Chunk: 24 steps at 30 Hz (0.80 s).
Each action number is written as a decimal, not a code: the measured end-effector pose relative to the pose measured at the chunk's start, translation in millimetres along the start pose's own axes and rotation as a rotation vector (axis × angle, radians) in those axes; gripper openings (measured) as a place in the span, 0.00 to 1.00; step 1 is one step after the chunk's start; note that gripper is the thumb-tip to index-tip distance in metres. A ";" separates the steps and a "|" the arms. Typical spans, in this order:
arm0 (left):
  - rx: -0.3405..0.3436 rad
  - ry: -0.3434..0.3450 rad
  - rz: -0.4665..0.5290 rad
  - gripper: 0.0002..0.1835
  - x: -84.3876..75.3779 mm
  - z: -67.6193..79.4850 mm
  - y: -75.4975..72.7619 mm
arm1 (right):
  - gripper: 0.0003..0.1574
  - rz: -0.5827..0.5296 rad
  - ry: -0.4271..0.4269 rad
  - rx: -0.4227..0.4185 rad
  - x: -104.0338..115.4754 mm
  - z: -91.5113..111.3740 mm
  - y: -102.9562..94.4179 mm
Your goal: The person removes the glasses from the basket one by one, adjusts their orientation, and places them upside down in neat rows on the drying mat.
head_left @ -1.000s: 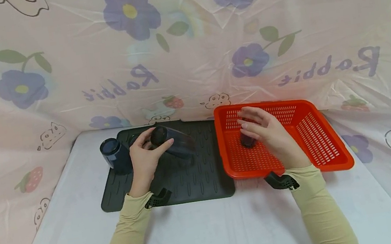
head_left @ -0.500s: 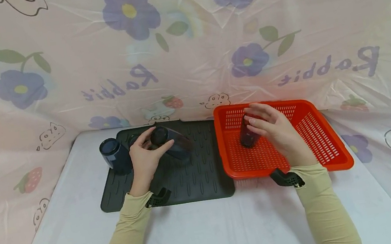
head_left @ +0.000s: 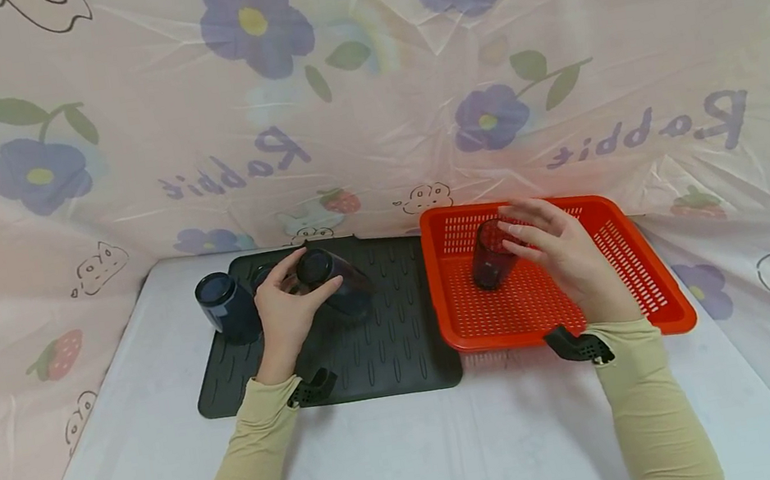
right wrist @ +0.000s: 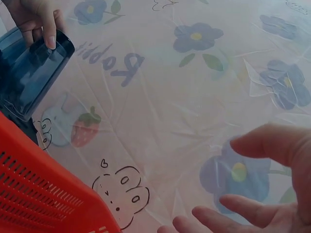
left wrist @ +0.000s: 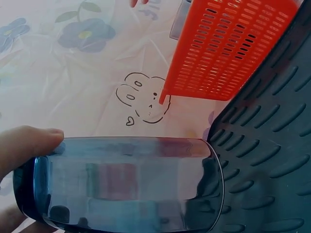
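Observation:
My left hand [head_left: 286, 314] grips a dark blue translucent drinking glass [head_left: 343, 284] near its thick base, over the grey ribbed mat [head_left: 387, 356]. The glass is tilted, its thin rim [left wrist: 221, 179] toward the mat in the left wrist view; whether it touches is unclear. My right hand [head_left: 568, 262] is above the red basket [head_left: 676, 313], fingers spread and loosely bent, holding nothing. Just left of those fingers, a dark glass [head_left: 488, 258] leans inside the basket. In the right wrist view the right hand [right wrist: 272, 179] shows thumb and fingers apart.
Another dark blue glass [head_left: 227, 309] stands at the mat's left edge, close to my left hand. One more dark glass [head_left: 261, 275] is mostly hidden behind that hand. A patterned plastic sheet [head_left: 372, 151] hangs behind the white table [head_left: 424, 450].
My right hand has moved right, away from the glass in the basket, exposing more of it. The glass in my left hand has swung slightly more upright; the left hand stays nearly still.

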<state>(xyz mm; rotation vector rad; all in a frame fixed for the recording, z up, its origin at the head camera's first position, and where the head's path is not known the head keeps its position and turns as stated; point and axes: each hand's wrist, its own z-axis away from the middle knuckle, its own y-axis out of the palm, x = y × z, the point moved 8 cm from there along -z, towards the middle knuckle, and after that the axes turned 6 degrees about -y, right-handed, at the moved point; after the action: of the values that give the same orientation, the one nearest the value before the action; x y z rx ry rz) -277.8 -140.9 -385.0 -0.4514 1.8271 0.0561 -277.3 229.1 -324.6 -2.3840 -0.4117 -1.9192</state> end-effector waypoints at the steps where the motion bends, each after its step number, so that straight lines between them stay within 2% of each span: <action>1: -0.001 0.002 -0.001 0.33 0.0 -0.1 0.1 | 0.28 0.006 0.000 -0.002 0.4 0.1 -1.4; 11: 0.007 0.012 -0.045 0.34 1.9 0.0 5.3 | 0.28 0.002 0.009 -0.045 0.3 -0.3 -14.9; 15: 0.009 0.008 -0.030 0.34 3.4 -1.1 6.8 | 0.27 0.018 0.018 -0.076 -1.4 -1.6 -21.8; 24: 0.019 0.002 0.017 0.34 5.3 -0.8 9.5 | 0.25 -0.019 0.008 -0.102 -4.7 -3.5 -35.2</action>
<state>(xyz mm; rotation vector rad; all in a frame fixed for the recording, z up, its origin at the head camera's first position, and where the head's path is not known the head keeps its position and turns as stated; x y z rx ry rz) -282.9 -133.8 -391.4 -0.4232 1.8317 0.0499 -289.9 261.5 -332.7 -2.4412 -0.3460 -2.0046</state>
